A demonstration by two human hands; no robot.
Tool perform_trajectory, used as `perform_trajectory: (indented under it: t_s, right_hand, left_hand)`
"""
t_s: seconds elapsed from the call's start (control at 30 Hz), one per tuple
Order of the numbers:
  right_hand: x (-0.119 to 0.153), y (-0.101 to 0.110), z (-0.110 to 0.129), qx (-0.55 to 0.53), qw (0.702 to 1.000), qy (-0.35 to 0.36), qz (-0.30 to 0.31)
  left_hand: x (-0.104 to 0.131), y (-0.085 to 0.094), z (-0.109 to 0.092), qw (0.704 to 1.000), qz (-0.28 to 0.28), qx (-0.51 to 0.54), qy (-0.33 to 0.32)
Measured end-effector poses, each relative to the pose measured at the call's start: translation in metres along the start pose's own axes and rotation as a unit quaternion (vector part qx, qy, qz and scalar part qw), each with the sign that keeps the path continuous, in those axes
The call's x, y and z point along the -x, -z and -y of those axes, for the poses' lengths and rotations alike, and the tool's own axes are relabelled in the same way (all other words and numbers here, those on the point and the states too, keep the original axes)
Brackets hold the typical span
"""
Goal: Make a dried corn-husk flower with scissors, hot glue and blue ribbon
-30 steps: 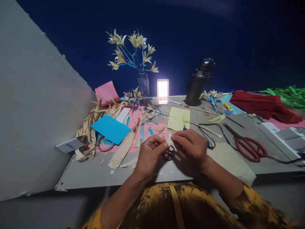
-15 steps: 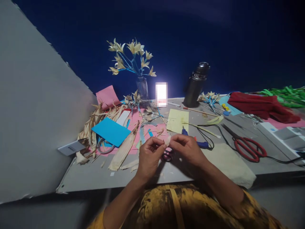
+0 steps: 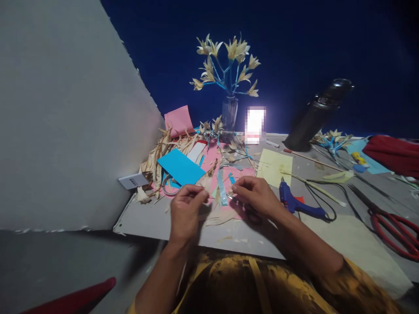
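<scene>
My left hand [image 3: 188,209] is closed in a pinch over the front of the table, beside dried husk pieces; what it pinches is too small to make out. To its right, my right hand [image 3: 257,196] is also pinched, with its fingertips above the pink paper [image 3: 234,211]. Whatever it holds is unclear. Small dark scissors [image 3: 252,214] lie partly hidden under my right hand. Between the hands is a strip of pale blue tape [image 3: 221,185]. A blue glue gun [image 3: 299,203] rests to the right of my right hand.
Behind stand a glass vase [image 3: 229,114] of husk flowers, a glowing pixelated rectangle [image 3: 255,125] and a dark flask [image 3: 314,117]. Blue paper [image 3: 181,167] and dried husks [image 3: 157,157] lie left. Yellow paper [image 3: 273,168] and red-handled scissors [image 3: 393,233] are right. A wall [image 3: 78,122] borders the left.
My hands have moved apart; the pale piece between their fingertips no longer shows there. The view has turned left, so the table's objects appear farther right.
</scene>
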State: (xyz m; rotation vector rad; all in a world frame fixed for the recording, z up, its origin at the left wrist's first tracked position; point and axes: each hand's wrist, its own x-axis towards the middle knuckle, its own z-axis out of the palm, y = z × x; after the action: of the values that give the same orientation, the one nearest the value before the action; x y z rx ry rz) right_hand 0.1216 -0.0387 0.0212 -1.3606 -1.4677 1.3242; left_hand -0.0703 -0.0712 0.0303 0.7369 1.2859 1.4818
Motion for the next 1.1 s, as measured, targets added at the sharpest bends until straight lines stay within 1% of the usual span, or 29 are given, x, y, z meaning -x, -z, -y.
perform_trajectory:
  t_s: [0.03,0.07,0.1,0.13,0.2,0.27,0.37,0.47,0.57,0.63,0.67,0.7,0.73,0.8,0.87,0.93,1.0,1.1]
  right_hand:
    - [-0.015,-0.006,0.003,0.069,0.997,0.011,0.014]
    - [-0.029,-0.012,0.005,0.145,0.989,0.029,0.025]
    - [-0.043,-0.019,0.006,0.224,0.973,0.056,0.028]
    - [-0.056,-0.026,0.007,0.253,0.965,0.061,0.036]
    - [-0.075,-0.040,0.006,0.290,0.954,0.064,0.046]
    - [-0.087,-0.053,0.004,0.313,0.946,0.059,0.055]
    - [-0.095,-0.067,0.003,0.338,0.937,0.055,0.068]
    - [-0.097,-0.072,0.003,0.335,0.937,0.055,0.078]
    - [-0.093,-0.068,0.005,0.302,0.948,0.059,0.084]
    - [-0.084,-0.063,0.008,0.242,0.965,0.065,0.084]
    - [-0.077,-0.060,0.011,0.193,0.975,0.068,0.083]
    - [-0.070,-0.057,0.013,0.112,0.988,0.070,0.076]
    - [-0.062,-0.054,0.016,0.032,0.994,0.072,0.069]
    - [-0.045,-0.050,0.020,-0.065,0.994,0.075,0.052]
    - [-0.031,-0.048,0.022,-0.088,0.993,0.079,0.029]
    - [-0.021,-0.046,0.021,-0.081,0.993,0.086,0.001]
    - [-0.014,-0.043,0.020,-0.065,0.993,0.093,-0.030]
    - [-0.007,-0.038,0.019,-0.044,0.991,0.109,-0.067]
  left_hand:
    - [-0.007,0.012,-0.003,1.000,-0.020,0.023,-0.004]
    - [-0.012,0.022,-0.005,0.998,-0.037,0.047,-0.022]
    - [-0.017,0.031,-0.007,0.996,-0.043,0.067,-0.035]
    - [-0.020,0.038,-0.008,0.995,-0.045,0.082,-0.043]
    - [-0.022,0.047,-0.009,0.993,-0.040,0.101,-0.043]
    - [-0.020,0.050,-0.006,0.993,-0.031,0.112,-0.014]
    - [-0.019,0.053,0.002,0.991,-0.024,0.122,0.046]
    - [-0.020,0.054,0.009,0.989,-0.024,0.124,0.078]
    - [-0.022,0.051,0.012,0.988,-0.021,0.127,0.086]
    - [-0.022,0.046,0.012,0.988,-0.017,0.125,0.086]
    - [-0.021,0.042,0.012,0.989,-0.014,0.122,0.084]
    - [-0.020,0.038,0.012,0.990,-0.011,0.118,0.079]
    - [-0.019,0.033,0.011,0.991,-0.006,0.113,0.072]
    - [-0.017,0.022,0.011,0.993,0.002,0.107,0.052]
    - [-0.015,0.011,0.010,0.994,0.013,0.102,0.038]
    - [-0.012,0.003,0.010,0.994,0.029,0.100,0.030]
    - [-0.009,-0.004,0.009,0.994,0.045,0.099,0.027]
    - [-0.003,-0.013,0.008,0.994,0.053,0.094,0.024]
